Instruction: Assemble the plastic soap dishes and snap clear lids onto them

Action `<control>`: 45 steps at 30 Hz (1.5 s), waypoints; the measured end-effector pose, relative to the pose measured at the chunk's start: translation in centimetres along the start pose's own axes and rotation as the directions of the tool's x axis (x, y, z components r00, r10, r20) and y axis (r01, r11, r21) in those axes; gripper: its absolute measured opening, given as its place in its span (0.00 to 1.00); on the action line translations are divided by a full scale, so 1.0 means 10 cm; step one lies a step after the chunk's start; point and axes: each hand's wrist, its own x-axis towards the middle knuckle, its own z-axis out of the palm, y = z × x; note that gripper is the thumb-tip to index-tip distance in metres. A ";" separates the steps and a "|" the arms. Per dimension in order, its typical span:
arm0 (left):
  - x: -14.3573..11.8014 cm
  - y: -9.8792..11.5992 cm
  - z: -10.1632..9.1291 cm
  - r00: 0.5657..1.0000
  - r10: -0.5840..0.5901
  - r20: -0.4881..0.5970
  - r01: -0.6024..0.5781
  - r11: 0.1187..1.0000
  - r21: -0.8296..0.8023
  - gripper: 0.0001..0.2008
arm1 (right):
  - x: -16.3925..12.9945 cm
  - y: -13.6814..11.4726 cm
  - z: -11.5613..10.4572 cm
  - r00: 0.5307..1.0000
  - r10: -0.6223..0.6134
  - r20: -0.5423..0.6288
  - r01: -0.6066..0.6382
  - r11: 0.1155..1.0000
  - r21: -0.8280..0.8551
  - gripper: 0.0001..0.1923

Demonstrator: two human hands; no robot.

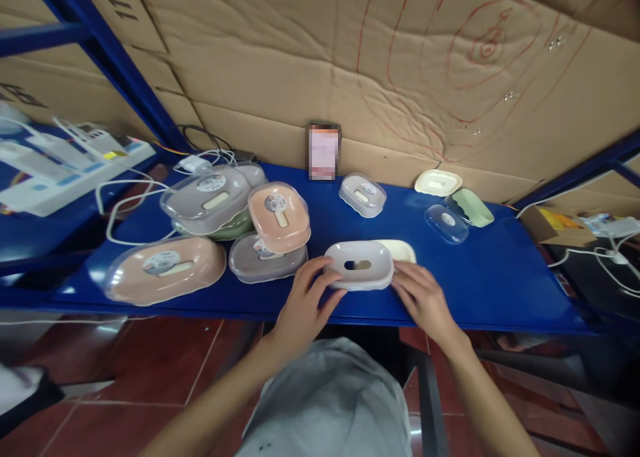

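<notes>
Both bare forearms reached forward and inward from the bottom of the view, converging toward the middle. The left hand [306,296] lay palm down with its wrist nearly straight, the fingers [320,268] spread and curled forward, the thumb stretched out to the right beneath them. The right hand [419,290] mirrored it from the other side, palm down, knuckles raised, its fingertips [399,268] pointing left toward the other hand. The two hands stood near each other but apart, fingers bent in a loose grip rather than clenched.
</notes>
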 end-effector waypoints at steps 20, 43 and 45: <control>-0.02 -0.06 -0.02 0.981 0.138 0.133 -0.141 0.990 0.016 0.15 | 0.16 -0.32 0.13 0.969 -0.176 0.174 0.146 0.974 0.172 0.29; -0.05 -0.02 -0.01 0.951 0.224 0.211 -0.274 0.929 0.249 0.11 | 0.10 -0.44 0.19 0.954 -0.249 0.168 0.256 0.967 -0.016 0.25; -0.05 -0.01 -0.01 0.943 0.235 0.236 -0.292 0.925 0.244 0.10 | 0.10 -0.46 0.18 0.948 -0.249 0.196 0.256 0.966 -0.014 0.24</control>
